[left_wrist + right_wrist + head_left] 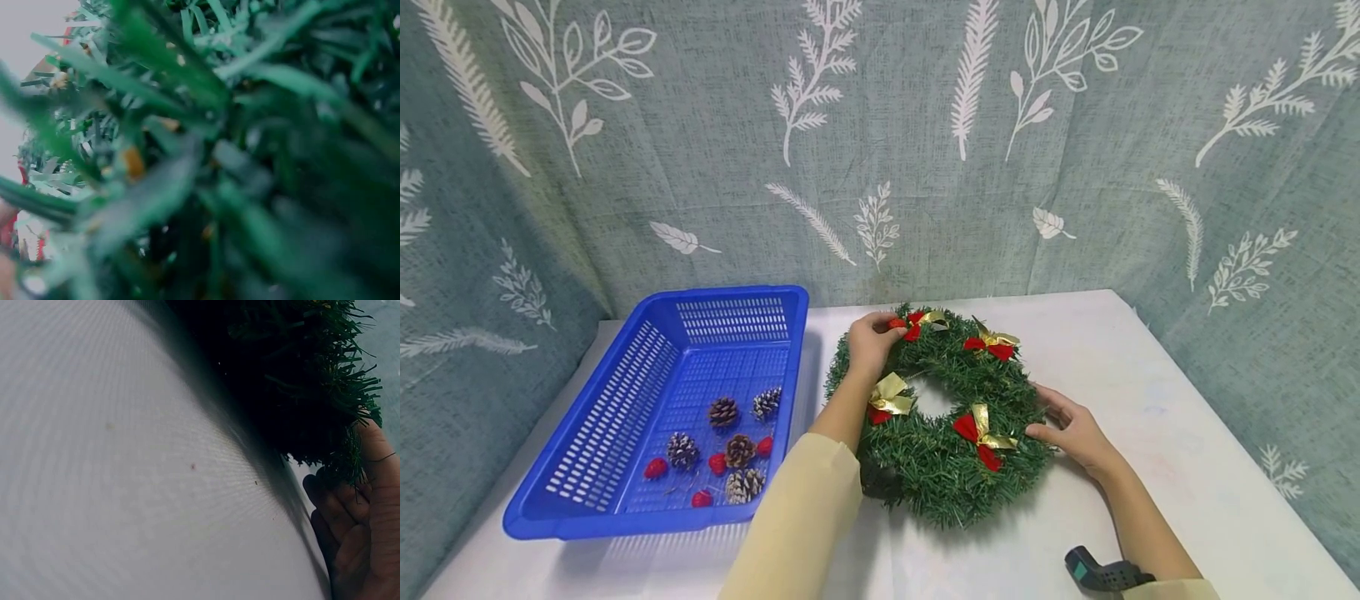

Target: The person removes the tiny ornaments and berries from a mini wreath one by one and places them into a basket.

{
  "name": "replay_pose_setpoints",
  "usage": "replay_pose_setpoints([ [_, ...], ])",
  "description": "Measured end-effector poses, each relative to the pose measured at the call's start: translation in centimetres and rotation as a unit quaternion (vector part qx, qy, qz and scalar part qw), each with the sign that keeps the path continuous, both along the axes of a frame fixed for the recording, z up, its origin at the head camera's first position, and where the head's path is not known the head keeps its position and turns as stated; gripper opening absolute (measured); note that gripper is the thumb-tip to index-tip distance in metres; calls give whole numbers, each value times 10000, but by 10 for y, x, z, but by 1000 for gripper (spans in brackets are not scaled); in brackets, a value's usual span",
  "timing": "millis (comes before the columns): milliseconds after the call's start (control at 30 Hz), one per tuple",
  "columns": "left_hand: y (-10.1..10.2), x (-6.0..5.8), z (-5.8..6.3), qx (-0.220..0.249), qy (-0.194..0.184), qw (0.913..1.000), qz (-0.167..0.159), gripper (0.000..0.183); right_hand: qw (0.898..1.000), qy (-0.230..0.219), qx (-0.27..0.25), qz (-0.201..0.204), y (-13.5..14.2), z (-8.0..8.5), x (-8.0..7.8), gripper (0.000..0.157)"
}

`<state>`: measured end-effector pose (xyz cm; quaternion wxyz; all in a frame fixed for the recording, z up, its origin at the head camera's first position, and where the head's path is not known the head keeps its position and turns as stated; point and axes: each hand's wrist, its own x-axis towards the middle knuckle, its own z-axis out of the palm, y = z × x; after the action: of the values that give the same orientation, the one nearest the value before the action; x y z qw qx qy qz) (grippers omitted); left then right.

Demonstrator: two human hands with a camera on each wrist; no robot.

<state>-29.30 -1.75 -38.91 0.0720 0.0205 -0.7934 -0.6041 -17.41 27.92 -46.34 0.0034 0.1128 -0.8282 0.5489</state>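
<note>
A green wreath [955, 492] with several red and gold bows lies on the white table, and its needles [206, 156] fill most of the left wrist view. At its upper left, my left hand [871, 342] pinches a small red ball [897, 323] against the greenery, beside a red bow [913, 327] with a gold ribbon. My right hand [1075, 433] grips the wreath's right edge; in the right wrist view its thumb [377, 450] lies against the needles and the other fingers curl in below. The left fingertips are mostly hidden in the left wrist view.
A blue plastic basket [700, 521] stands left of the wreath, close to my left forearm. Inside are several pinecones [722, 412] and several red balls [656, 468]. Patterned grey-green curtains [917, 208] hang behind the table and at both sides.
</note>
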Motion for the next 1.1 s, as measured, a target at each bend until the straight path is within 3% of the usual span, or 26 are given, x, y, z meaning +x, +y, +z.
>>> replay_pose_setpoints([
  [200,-2,2,6,579,-79,9980,232,32,10000,12,25,8,1,1,-1,68],
  [400,-7,7,13,803,-116,9964,225,33,10000,-6,20,38,0,2,0,68],
  [800,-8,15,31,543,-19,9985,113,31,9999,-107,24,49,3,5,5,68],
  [1100,-15,31,53,473,89,9988,128,32,9999,-85,129,4,1,1,4,68],
])
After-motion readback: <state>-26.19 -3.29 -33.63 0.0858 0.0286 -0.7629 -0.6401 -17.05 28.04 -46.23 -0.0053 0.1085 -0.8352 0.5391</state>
